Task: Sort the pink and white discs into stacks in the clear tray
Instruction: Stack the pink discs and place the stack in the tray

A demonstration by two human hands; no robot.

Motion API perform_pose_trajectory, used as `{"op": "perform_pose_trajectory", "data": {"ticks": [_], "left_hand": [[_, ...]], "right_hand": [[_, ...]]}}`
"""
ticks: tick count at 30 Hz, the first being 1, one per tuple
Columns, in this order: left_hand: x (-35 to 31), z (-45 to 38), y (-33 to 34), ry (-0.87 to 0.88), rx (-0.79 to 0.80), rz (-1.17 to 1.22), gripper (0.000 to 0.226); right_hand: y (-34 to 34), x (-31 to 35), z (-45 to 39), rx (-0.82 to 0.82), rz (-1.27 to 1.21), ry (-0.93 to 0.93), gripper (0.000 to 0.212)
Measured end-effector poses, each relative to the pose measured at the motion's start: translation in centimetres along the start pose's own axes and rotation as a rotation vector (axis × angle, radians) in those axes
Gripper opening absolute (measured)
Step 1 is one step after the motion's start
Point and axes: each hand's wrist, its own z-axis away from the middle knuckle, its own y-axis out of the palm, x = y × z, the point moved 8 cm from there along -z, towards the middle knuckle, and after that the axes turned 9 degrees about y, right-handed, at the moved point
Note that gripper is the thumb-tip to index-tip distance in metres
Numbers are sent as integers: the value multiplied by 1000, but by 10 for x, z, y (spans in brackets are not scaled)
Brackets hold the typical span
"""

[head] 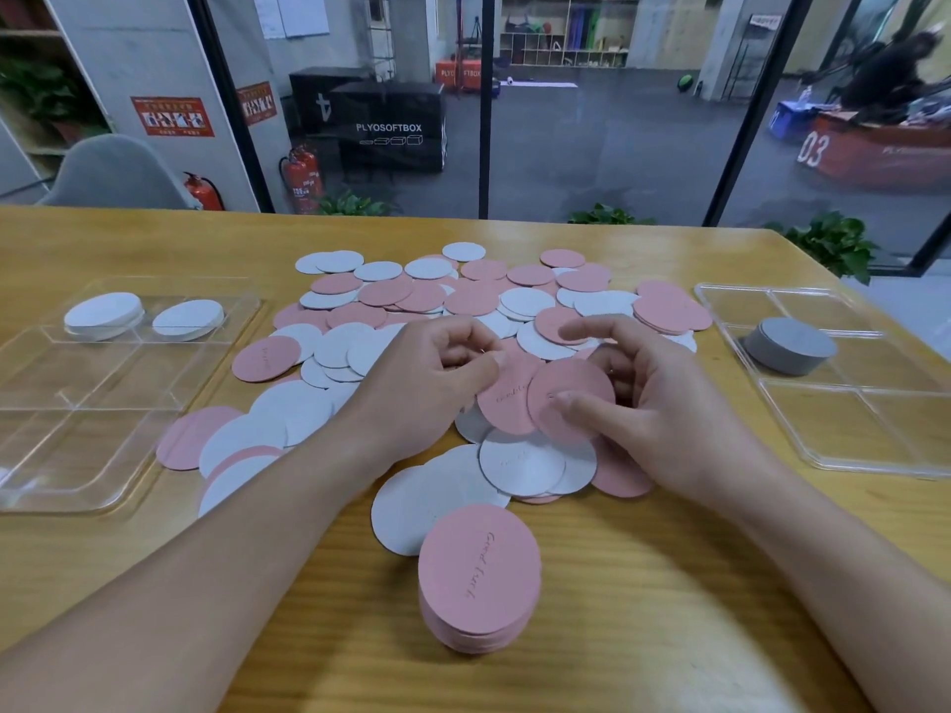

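A loose pile of pink and white discs (463, 301) covers the middle of the wooden table. My left hand (432, 378) pinches the edge of a pink disc (507, 403) above the pile. My right hand (648, 398) grips a second pink disc (576, 393) that overlaps the first one. A neat stack of pink discs (478, 573) stands near the front edge. The clear tray (103, 403) on the left holds two low stacks of white discs (105, 313) in its far compartments.
A second clear tray (875, 403) at the right holds a thick grey stack (790, 344). A glass wall runs behind the table's far edge, with a grey chair (118, 172) at the back left. Bare wood lies in front of the pink stack.
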Motion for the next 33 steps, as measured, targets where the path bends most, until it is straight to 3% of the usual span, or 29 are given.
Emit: {"op": "perform_pose_trajectory", "data": {"ticks": [3,6,10,13,15,24,29,33], "left_hand": [[-10,2,14,52,97,97,14],[-11,4,24,66,159,97,24],[-6,-4,11,143,73,-309,33],[-3,-6,21,236,254,-623,24],[3,-3,26,202,332,-724,25],[-4,-5,-5,117,17,-557,9],[8,-12,5,20,106,-746,54],[2,-13,1,51,36,-698,31]], "right_hand": [[1,0,1,-45,173,-27,45],[5,-1,0,-22,286,-49,16],[2,-5,-2,-56,373,-35,19],[3,-3,0,-62,389,-25,19],[3,-2,0,-63,385,-33,19],[3,-3,-1,-69,363,-47,23],[-2,-5,-3,-97,316,-34,27],[-5,-8,-5,-120,290,3,27]]}}
